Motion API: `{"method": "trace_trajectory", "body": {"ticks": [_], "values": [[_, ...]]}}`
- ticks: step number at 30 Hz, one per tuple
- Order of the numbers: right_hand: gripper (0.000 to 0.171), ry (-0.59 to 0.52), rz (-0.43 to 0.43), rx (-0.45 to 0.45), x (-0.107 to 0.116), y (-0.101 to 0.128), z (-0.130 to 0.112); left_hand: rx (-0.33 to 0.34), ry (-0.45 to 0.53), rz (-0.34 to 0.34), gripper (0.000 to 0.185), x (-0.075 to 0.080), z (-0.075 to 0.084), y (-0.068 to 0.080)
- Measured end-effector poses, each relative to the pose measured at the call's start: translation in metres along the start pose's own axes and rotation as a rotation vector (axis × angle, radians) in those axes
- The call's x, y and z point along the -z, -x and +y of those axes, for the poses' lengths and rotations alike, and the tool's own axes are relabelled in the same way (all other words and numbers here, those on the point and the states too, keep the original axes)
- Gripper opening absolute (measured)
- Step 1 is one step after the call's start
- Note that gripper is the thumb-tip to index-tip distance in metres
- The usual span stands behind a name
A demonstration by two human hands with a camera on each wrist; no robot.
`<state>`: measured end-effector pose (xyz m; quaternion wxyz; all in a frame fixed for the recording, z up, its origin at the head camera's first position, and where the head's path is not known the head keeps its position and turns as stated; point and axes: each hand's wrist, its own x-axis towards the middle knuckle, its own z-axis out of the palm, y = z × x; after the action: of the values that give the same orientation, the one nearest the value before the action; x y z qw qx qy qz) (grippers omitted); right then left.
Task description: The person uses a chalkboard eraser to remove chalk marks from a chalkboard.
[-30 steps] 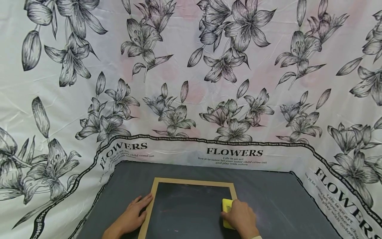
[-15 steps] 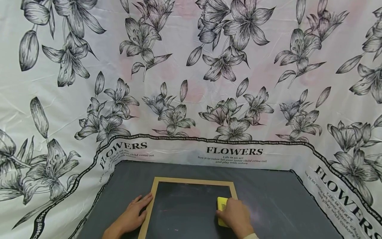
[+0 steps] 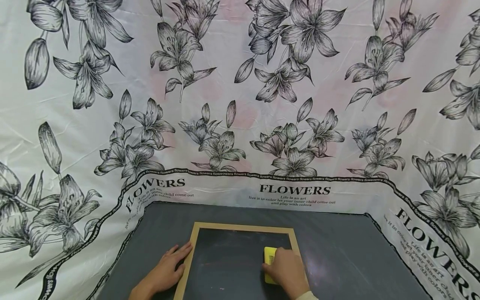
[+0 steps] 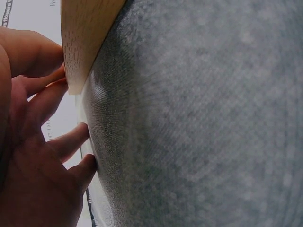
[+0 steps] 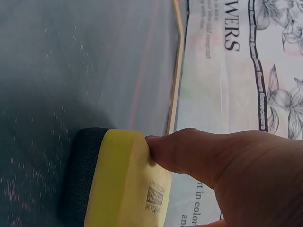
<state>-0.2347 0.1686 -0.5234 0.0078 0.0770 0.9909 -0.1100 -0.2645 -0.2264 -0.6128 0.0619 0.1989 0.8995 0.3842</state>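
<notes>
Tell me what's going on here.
A person has a framed board on a dark table. Their right hand holds a yellow eraser in its grip, dark side toward the board, on the right part of it. Their left hand rests fingertips against the frame's left side. Faint marks show on the board.

The blackboard (image 3: 225,260) is cut off below, the eraser (image 3: 269,253) partly hidden.
</notes>
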Motion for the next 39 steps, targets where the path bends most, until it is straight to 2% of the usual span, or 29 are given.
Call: {"method": "trace_trajectory", "body": {"ticks": [6, 12, 19, 27, 36, 39], "values": [[0.057, -0.02, -0.013, -0.011, -0.003, 0.0, -0.01, -0.005, -0.004, 0.011, 0.058, 0.004, 0.017, 0.006], [0.059, -0.041, -0.021, -0.021, -0.005, 0.002, -0.021, 0.024, -0.002, 0.003, 0.059, 0.007, 0.023, 0.006], [0.062, -0.036, -0.024, -0.006, -0.006, 0.004, -0.035, 0.023, 0.0, -0.018, 0.06, -0.002, -0.006, -0.003], [0.061, -0.051, -0.023, 0.016, -0.011, 0.006, -0.055, 0.017, -0.012, -0.01, 0.06, -0.002, -0.004, -0.003], [0.062, -0.08, -0.058, 0.04, -0.018, 0.006, -0.079, 0.025, -0.006, -0.009, 0.059, 0.006, 0.018, 0.004], [0.059, -0.092, -0.061, 0.06, -0.019, 0.007, -0.086, 0.027, -0.01, -0.016, 0.06, 0.006, 0.018, 0.003]]}}
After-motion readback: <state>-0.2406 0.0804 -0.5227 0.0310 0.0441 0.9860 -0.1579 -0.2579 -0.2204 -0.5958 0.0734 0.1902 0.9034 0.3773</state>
